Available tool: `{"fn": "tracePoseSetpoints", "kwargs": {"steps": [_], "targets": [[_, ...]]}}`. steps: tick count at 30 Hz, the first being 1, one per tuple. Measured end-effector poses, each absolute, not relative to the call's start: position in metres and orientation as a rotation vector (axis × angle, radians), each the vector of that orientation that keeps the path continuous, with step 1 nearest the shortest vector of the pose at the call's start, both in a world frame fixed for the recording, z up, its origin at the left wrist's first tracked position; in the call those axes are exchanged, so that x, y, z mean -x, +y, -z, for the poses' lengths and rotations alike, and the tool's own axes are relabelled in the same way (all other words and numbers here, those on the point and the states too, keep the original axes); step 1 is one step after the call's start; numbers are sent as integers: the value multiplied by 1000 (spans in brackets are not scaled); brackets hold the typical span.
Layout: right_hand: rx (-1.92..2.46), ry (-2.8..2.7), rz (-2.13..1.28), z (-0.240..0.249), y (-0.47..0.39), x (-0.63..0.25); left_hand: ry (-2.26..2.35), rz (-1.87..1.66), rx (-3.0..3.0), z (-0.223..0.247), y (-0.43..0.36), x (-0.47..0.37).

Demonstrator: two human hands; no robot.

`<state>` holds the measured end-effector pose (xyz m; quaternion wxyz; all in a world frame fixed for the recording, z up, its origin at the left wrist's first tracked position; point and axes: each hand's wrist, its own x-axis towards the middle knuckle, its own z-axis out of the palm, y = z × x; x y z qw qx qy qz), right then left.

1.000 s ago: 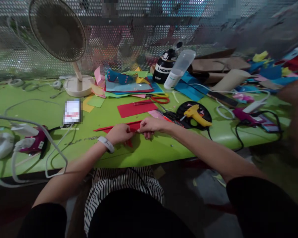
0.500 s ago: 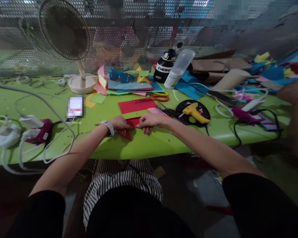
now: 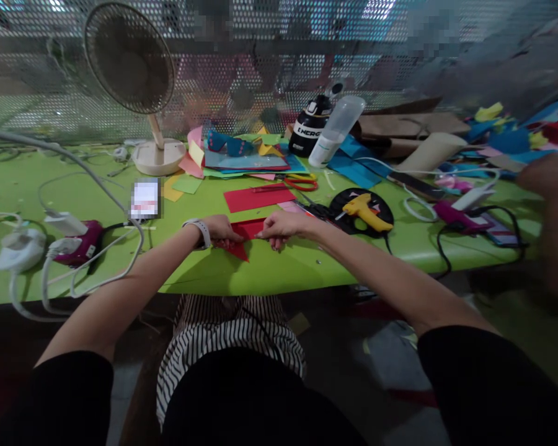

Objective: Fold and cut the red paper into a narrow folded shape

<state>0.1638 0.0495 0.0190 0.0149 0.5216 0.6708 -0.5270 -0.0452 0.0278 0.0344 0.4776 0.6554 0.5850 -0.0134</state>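
A folded piece of red paper (image 3: 248, 229) is held between my two hands near the front edge of the green table (image 3: 279, 272). My left hand (image 3: 219, 230) pinches its left side, and a pointed red corner hangs below those fingers. On the right side, my right hand (image 3: 279, 228) grips the paper's edge between thumb and fingers. Just beyond the hands lies a flat red sheet (image 3: 255, 198) with a slim red tool (image 3: 268, 187) on top. Orange-handled scissors (image 3: 301, 182) rest to its right.
A yellow glue gun (image 3: 366, 212) sits on a black round pad at right. Behind stand a black bottle (image 3: 302, 133), a clear bottle (image 3: 337, 130) and a fan (image 3: 158, 155). Cables and a power strip (image 3: 81, 241) lie left. Another person's blurred arm (image 3: 555, 217) is far right.
The view has shifted slightly, so things on the left appear a little further right. Both hands keep their hold on the red paper, with hardly any movement.
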Motion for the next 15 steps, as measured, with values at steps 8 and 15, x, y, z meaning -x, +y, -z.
{"fn": "tracePoseSetpoints", "kwargs": {"steps": [8, 15], "targets": [[-1611, 2138, 1634, -18, 46, -164, 1486, -159, -1738, -46, 8, 76], [-1322, 2888, 949, -32, 8, -158, 1396, -478, -2570, -11, -15, 102]]}}
